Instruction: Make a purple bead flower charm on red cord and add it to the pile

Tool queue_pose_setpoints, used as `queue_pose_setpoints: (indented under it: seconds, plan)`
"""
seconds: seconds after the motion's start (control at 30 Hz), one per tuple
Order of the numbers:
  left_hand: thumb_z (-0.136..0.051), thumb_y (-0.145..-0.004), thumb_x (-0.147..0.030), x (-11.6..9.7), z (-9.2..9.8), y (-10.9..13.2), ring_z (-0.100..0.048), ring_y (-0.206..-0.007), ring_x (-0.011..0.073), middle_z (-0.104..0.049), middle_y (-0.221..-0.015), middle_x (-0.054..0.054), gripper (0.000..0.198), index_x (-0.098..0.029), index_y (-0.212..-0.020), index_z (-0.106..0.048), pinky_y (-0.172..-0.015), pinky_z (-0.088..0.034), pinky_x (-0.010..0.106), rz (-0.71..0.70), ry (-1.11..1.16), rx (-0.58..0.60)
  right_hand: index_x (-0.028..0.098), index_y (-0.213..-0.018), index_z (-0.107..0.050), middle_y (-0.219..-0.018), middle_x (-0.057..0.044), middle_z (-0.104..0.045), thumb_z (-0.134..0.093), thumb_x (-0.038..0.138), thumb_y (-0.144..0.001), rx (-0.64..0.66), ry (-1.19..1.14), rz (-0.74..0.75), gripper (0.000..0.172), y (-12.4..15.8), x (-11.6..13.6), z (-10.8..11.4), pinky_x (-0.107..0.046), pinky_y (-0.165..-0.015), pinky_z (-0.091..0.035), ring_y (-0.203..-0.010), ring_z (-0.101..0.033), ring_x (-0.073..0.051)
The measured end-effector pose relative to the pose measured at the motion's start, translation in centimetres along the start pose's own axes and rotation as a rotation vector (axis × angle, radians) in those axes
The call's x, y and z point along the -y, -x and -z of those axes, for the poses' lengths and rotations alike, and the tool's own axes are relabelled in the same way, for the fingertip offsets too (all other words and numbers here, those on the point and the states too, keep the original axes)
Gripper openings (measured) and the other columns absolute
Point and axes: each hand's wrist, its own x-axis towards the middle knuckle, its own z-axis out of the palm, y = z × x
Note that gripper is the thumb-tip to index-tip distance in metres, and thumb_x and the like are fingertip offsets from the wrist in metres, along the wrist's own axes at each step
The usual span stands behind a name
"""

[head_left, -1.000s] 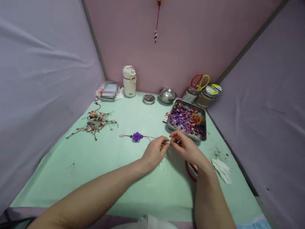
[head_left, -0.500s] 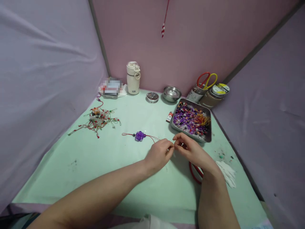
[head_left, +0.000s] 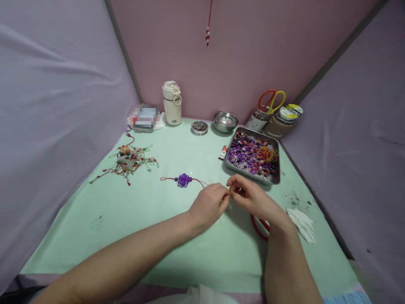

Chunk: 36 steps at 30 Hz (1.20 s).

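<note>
My left hand (head_left: pixel 210 202) and my right hand (head_left: pixel 248 194) meet above the green tabletop, fingertips nearly touching. Both are closed in a pinch; whatever lies between the fingers is too small to make out. Just left of them lies a purple beaded flower ornament (head_left: pixel 184 180), with a small dark bead and a red cord loop on its left side. Thin red cord (head_left: pixel 198 181) leads from its right side toward my left hand and goes out of sight behind it. Red-handled scissors (head_left: pixel 260 228) are partly covered by my right forearm.
A metal tray of mixed beads (head_left: pixel 232 166) stands beyond my right hand. Finished-looking beaded strings (head_left: pixel 131 159) are heaped at left. Along the back are a cream bottle (head_left: pixel 172 103), a spool (head_left: pixel 199 127), a steel bowl (head_left: pixel 225 122) and jars (head_left: pixel 282 121). White gloves (head_left: pixel 301 225) lie at right.
The whole view has shifted slightly, with things sitting a little further left and up. My hands keep the same pinched pose close together, and the ornament stays on the table.
</note>
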Motion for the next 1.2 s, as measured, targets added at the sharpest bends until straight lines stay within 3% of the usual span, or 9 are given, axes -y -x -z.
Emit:
queue_pose_setpoints:
  seconds: [0.13,0.37,0.53,0.63,0.73,0.8,0.97,1.2]
  plan:
    - [-0.051,-0.087,-0.013,0.6,0.0,0.5,-0.055,-0.069,0.0136,-0.059,-0.074,0.001,0.012,-0.018,-0.08,-0.059,-0.067,-0.045,0.026,0.027,0.032,-0.069,0.022,-0.099,-0.053,-0.077,0.001,-0.059,-0.048,0.023,-0.085,-0.07,0.008,-0.002,0.015,-0.2,-0.1,0.1,-0.025,-0.061,-0.041,-0.067,-0.053,-0.013]
    - [-0.049,-0.091,-0.02,1.2,0.8,0.8,-0.052,-0.065,0.0121,-0.059,-0.072,0.0,0.015,-0.018,-0.081,-0.06,-0.065,-0.043,0.026,0.045,0.101,-0.154,0.021,-0.094,-0.058,-0.086,-0.003,-0.065,-0.049,0.025,-0.087,-0.445,0.113,0.008,0.012,-0.4,-0.8,0.6,-0.028,-0.068,-0.043,-0.073,-0.057,-0.016]
    - [-0.048,-0.093,-0.021,1.1,1.0,0.8,-0.053,-0.07,0.0139,-0.061,-0.074,0.002,0.016,-0.018,-0.082,-0.06,-0.069,-0.044,0.029,0.001,0.069,-0.174,0.021,-0.093,-0.061,-0.091,-0.006,-0.067,-0.051,0.026,-0.088,-0.613,0.285,0.006,0.013,1.1,0.1,3.9,-0.03,-0.071,-0.044,-0.077,-0.058,-0.018]
    - [-0.048,-0.093,-0.02,1.2,0.9,0.7,-0.056,-0.078,0.0164,-0.063,-0.081,0.004,0.016,-0.019,-0.085,-0.062,-0.074,-0.045,0.032,-0.047,0.046,-0.212,0.021,-0.089,-0.065,-0.088,-0.006,-0.068,-0.054,0.024,-0.085,-0.582,0.427,-0.007,0.013,0.8,0.4,7.5,-0.031,-0.074,-0.044,-0.077,-0.06,-0.019]
    - [-0.051,-0.09,-0.018,1.3,0.8,0.7,-0.054,-0.084,0.0184,-0.063,-0.09,0.006,0.015,-0.02,-0.086,-0.065,-0.08,-0.044,0.035,-0.07,-0.059,-0.255,0.02,-0.082,-0.068,-0.085,-0.005,-0.07,-0.057,0.019,-0.081,-0.555,0.559,-0.066,0.011,-1.2,-0.4,10.6,-0.03,-0.072,-0.043,-0.075,-0.06,-0.018]
    - [-0.054,-0.089,-0.019,1.3,0.9,0.8,-0.053,-0.089,0.0202,-0.062,-0.096,0.006,0.014,-0.021,-0.084,-0.067,-0.083,-0.043,0.038,-0.058,-0.135,-0.281,0.019,-0.08,-0.07,-0.085,-0.005,-0.071,-0.059,0.016,-0.078,-0.451,0.591,-0.094,0.012,-3.1,-1.4,11.7,-0.028,-0.071,-0.043,-0.075,-0.061,-0.018]
    - [-0.056,-0.087,-0.02,1.6,0.9,0.7,-0.05,-0.097,0.0238,-0.061,-0.102,0.008,0.014,-0.023,-0.081,-0.068,-0.089,-0.039,0.043,-0.011,-0.238,-0.318,0.019,-0.083,-0.073,-0.084,-0.003,-0.073,-0.06,0.016,-0.078,-0.158,0.684,-0.155,0.015,-7.3,-4.0,11.3,-0.025,-0.07,-0.041,-0.077,-0.063,-0.016]
    - [-0.056,-0.087,-0.02,2.1,0.8,0.5,-0.049,-0.1,0.0253,-0.06,-0.103,0.008,0.014,-0.024,-0.08,-0.068,-0.088,-0.037,0.045,0.017,-0.263,-0.309,0.022,-0.079,-0.074,-0.089,-0.005,-0.074,-0.06,0.014,-0.077,-0.072,0.785,-0.186,0.016,-9.1,-5.1,9.8,-0.029,-0.075,-0.035,-0.091,-0.062,-0.021]
